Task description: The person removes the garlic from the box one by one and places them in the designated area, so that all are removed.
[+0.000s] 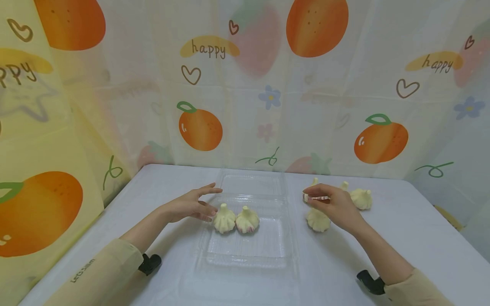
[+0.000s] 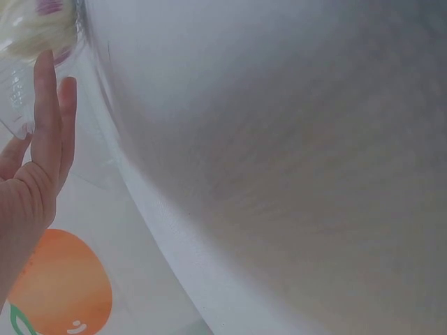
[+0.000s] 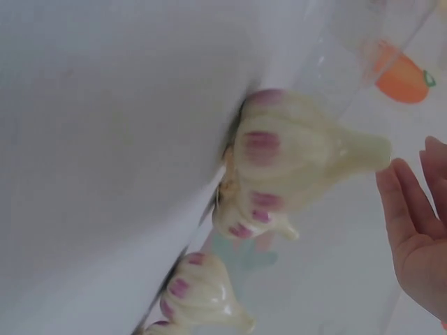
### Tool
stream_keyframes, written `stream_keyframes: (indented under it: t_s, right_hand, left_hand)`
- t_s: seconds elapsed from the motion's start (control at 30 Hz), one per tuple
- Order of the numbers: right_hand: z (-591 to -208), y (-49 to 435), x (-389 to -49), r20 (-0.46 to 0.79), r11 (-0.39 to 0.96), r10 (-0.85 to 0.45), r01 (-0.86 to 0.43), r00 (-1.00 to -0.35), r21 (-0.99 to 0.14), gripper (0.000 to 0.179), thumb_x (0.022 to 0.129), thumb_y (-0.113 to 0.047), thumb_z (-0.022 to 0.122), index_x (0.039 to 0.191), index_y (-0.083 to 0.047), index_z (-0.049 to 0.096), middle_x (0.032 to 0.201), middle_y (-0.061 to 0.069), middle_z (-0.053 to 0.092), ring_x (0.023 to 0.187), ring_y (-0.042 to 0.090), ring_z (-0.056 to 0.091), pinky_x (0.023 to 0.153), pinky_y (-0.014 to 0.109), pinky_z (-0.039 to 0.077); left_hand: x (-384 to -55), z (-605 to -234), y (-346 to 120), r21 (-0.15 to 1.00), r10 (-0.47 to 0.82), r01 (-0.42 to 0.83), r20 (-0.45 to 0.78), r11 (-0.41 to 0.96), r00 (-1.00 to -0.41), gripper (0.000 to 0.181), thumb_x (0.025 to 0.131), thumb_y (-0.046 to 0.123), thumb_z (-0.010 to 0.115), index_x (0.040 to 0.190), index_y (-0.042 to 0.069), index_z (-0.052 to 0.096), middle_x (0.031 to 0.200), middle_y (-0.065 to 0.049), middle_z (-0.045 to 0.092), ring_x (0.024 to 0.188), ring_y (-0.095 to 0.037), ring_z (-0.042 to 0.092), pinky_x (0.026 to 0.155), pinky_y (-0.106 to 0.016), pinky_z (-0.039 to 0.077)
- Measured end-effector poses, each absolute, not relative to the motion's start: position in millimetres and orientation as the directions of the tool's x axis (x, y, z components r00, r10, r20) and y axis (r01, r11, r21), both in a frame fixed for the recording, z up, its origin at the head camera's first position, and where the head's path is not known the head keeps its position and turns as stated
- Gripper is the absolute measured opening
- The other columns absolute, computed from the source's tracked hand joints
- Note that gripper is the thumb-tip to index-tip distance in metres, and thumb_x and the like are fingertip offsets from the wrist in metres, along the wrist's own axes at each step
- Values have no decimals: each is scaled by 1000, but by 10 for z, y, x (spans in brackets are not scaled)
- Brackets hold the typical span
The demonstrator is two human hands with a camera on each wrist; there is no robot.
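Two garlic bulbs (image 1: 247, 220) stand side by side at the back left of a clear plastic clamshell box (image 1: 264, 244). My left hand (image 1: 195, 206) is at the box's left side, fingers spread, with a fingertip right at the left bulb (image 1: 223, 219). In the left wrist view, the straight fingers of that hand (image 2: 42, 153) reach up to the box wall and a bulb. To the right of the box, my right hand (image 1: 331, 202) is over a front bulb (image 1: 318, 220). In the right wrist view, its fingertips are right at the stem of the nearest bulb (image 3: 293, 150).
More garlic bulbs (image 1: 361, 199) stand behind and beside the right hand, partly hidden by it. The box's lid (image 1: 252, 185) lies opened out toward the back of the white-covered table (image 1: 168, 263). A fruit-printed cloth (image 1: 245, 106) hangs behind the table.
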State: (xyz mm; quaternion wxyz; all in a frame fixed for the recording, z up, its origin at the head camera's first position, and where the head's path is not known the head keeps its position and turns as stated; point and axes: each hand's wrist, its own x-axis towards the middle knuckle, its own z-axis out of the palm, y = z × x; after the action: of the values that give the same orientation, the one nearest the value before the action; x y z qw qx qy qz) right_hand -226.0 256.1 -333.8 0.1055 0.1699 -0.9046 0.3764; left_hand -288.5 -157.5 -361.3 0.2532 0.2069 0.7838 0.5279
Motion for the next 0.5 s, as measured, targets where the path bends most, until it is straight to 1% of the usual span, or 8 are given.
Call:
stream_keyframes:
  t_s: [0.2, 0.33, 0.5]
  right_hand:
    - [-3395, 2374, -2274, 319, 638, -263, -412, -911, -651, 24, 91, -14, 70, 115, -11, 70, 115, 8, 74, 106, 28, 70, 86, 29, 62]
    - [-3424, 2248, -2274, 314, 593, -287, -426, -905, -683, 25, 90, -12, 71, 115, -11, 70, 116, 10, 73, 108, 32, 70, 87, 29, 61]
    - [-3423, 2115, -2268, 319, 568, -305, -440, -897, -695, 25, 89, -12, 71, 115, -11, 70, 116, 10, 73, 109, 33, 70, 86, 27, 62]
  left_hand:
    - [-2879, -3605, -1579, 930, 589, 59, -180, 363, -788, 80, 89, 13, 72, 155, 8, 28, 169, -7, -9, 114, -19, 63, 93, -38, 60]
    - [-2881, -3604, -1583, 931, 590, 60, -178, 360, -787, 80, 89, 12, 71, 156, 7, 28, 169, -6, -9, 113, -18, 63, 93, -38, 60]
    - [-2879, -3602, -1578, 929, 593, 66, -176, 364, -786, 80, 89, 13, 72, 156, 7, 28, 169, -7, -10, 113, -19, 63, 93, -38, 60]
